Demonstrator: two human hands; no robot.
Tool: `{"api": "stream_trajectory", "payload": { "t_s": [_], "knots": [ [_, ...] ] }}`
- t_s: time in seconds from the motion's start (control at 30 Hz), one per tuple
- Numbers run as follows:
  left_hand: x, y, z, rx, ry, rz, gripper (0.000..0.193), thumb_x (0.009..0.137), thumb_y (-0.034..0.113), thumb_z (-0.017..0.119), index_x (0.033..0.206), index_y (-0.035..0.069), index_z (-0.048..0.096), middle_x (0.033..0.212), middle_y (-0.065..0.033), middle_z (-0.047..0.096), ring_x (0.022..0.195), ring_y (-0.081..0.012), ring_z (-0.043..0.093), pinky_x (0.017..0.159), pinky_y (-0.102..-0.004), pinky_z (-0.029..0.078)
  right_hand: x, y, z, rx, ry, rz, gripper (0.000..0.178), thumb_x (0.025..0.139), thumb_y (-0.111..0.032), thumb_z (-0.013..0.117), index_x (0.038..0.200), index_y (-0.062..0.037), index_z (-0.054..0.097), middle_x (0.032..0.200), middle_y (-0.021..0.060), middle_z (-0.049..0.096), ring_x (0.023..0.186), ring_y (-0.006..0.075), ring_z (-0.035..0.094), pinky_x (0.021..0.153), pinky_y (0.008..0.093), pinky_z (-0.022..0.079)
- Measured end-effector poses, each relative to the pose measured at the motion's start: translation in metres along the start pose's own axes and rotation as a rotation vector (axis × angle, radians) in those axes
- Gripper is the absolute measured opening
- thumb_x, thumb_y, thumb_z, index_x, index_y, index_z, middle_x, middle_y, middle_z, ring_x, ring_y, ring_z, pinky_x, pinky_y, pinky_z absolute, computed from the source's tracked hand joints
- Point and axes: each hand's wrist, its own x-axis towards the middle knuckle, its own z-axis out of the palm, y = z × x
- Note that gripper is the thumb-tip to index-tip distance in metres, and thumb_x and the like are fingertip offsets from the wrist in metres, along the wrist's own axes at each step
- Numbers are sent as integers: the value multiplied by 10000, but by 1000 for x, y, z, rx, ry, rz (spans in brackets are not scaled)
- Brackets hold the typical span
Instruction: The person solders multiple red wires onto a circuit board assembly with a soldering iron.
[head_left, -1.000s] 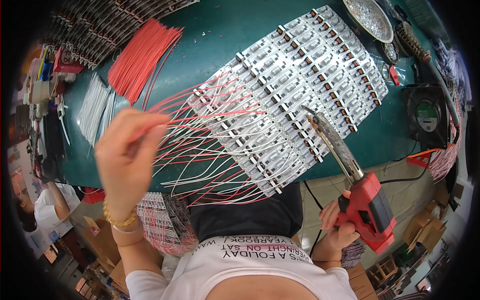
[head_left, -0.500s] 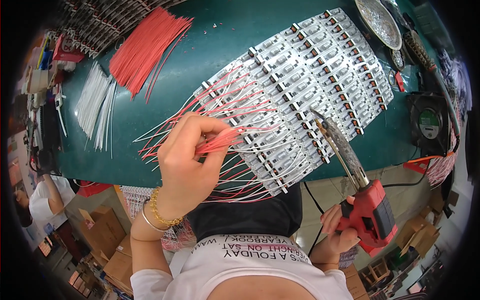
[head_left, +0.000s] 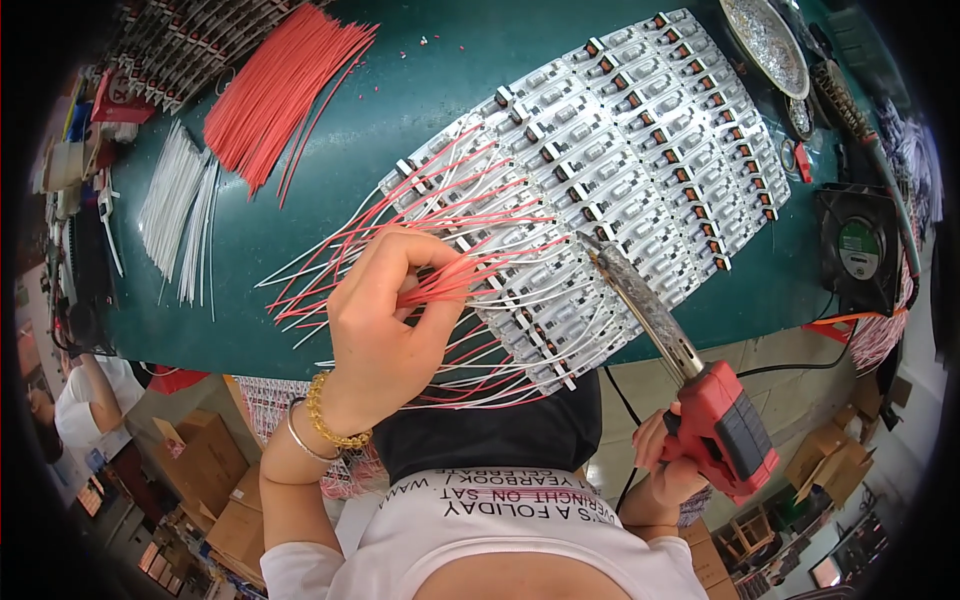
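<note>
My left hand [head_left: 385,325] is closed, pinching a small bundle of red wires [head_left: 445,283] over the left side of a panel of small circuit boards [head_left: 650,150]. One red wire runs from the fingers toward the tip of a red-and-black soldering gun [head_left: 725,425]. My right hand [head_left: 668,462] grips that gun by its handle. The gun's tip hovers at or just above the boards near the wire's end; contact cannot be made out. Red and white wires [head_left: 345,245] fan out leftward from the panel's left rows, partly hidden behind my left hand.
On the green table [head_left: 240,290], loose red wires [head_left: 285,95] and white wires [head_left: 172,210] lie at the far left. A metal dish [head_left: 765,45] stands at the far right, above a black fan [head_left: 858,245]. Cardboard boxes [head_left: 205,460] sit on the floor at the left.
The soldering gun has moved left, bringing its tip toward the red wire's end. My left hand has shifted slightly right, and the held wires are more spread.
</note>
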Motion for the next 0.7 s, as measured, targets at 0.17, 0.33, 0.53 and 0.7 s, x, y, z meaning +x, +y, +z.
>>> {"api": "stream_trajectory", "payload": {
  "t_s": [0.17,0.33,0.53,0.7],
  "knots": [
    [0,2,-2,27,-19,-13,158,787,-28,723,894,9,613,841,-62,617,602,-98,501,491,-213,395,4,-12,9,181,133,173,715,752,-600,761,997,44,569,584,4,540,513,118,528,498,257,411],
    [1,3,-2,16,-20,-40,148,794,-25,720,889,11,613,841,-60,617,595,-97,497,494,-217,398,-3,-7,9,45,210,174,718,751,-592,768,1041,6,497,591,4,546,527,125,556,519,256,427],
    [-2,2,0,32,-22,-9,143,796,-26,716,888,11,614,837,-62,615,612,-106,518,497,-221,405,0,-10,6,49,135,172,624,754,-654,725,776,-49,574,557,-1,544,522,137,561,525,271,441],
    [0,3,-2,31,-13,-4,143,793,-29,713,890,9,614,833,-69,614,633,-120,540,511,-227,427,1,-8,6,16,146,134,620,760,-662,715,708,-57,593,550,1,544,523,144,559,522,276,436]
  ]
}}
